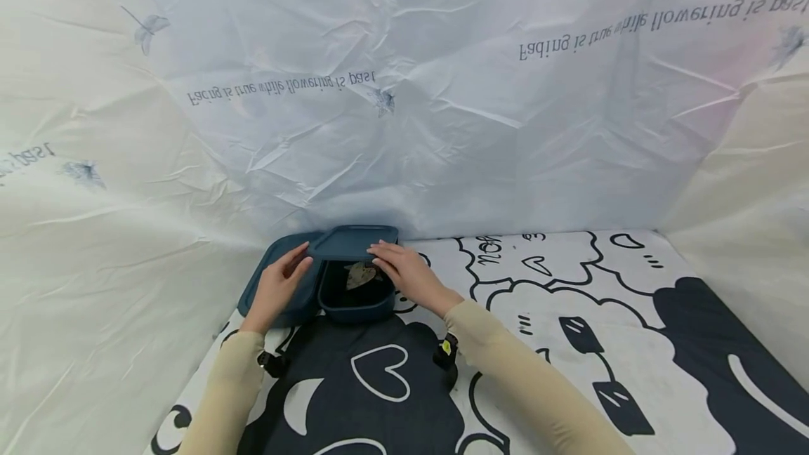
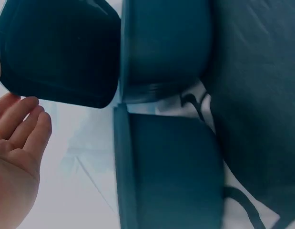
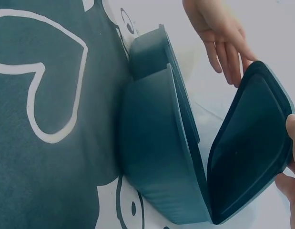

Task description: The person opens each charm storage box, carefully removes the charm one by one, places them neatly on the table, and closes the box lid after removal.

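Pale, creased sheeting with upside-down lettering fills the back of my head view, and below it comes the bench, dressed in a black-and-white cartoon print. Over at its left side I've got dark blue tubs: the covered container on the left and, just beside it, the uncovered container, with a pale, speckled piece inside that I can't identify. And tilted above its back part, there's the small lid, with a hand on either side! My left hand has fingertips at its left edge; my right hand takes the front right corner.

Across to the left wrist: the lid's dark underside faces me, and the left hand's fingers reach loosely up to its edge, that grip wide and relaxed. Both container walls line up close together.

Right wrist, and what an angle! The lid slants above the uncovered container; whether its lower end touches the rim, I can't tell. At the frame's edge my right grip is narrow, pinching the lid. Opposite, straight left fingers, one tip on the lid's corner.
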`<state>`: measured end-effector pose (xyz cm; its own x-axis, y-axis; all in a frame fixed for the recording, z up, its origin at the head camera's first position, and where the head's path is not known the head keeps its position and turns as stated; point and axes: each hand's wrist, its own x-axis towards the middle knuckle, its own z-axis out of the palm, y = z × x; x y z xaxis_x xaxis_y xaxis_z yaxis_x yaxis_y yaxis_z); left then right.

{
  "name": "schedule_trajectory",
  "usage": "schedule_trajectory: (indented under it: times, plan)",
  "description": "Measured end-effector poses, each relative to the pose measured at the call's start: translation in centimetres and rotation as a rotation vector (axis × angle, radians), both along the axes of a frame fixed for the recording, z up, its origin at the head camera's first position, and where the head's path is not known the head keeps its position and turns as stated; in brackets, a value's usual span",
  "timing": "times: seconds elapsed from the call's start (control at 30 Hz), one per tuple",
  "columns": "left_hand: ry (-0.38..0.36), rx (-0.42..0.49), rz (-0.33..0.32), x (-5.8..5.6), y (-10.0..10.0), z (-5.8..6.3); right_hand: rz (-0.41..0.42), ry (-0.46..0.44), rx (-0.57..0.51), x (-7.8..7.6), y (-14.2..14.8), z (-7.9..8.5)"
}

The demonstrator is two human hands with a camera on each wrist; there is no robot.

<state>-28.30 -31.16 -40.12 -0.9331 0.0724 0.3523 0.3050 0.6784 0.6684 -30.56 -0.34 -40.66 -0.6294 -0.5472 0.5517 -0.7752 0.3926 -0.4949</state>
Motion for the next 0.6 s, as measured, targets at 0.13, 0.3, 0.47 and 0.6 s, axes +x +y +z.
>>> schedule_trajectory:
  times: [0.13, 0.3, 0.47, 0.6]
  plan:
    - [0.010, 0.028, 0.021, -0.4, 0.4, 0.7, -0.012, -0.015, -0.017, -0.1, 0.0, 0.3]
    - [0.022, 0.051, 0.048, -0.8, 0.9, 1.2, -0.017, 0.009, -0.045, -0.3, 0.0, 0.5]
    - [0.035, 0.094, 0.068, -1.2, 1.5, 1.5, 0.006, 0.040, -0.122, -0.6, -0.1, 0.4]
    - [0.034, 0.118, 0.074, -1.4, 1.7, 1.6, 0.011, 0.035, -0.140, -0.8, 0.2, 0.3]
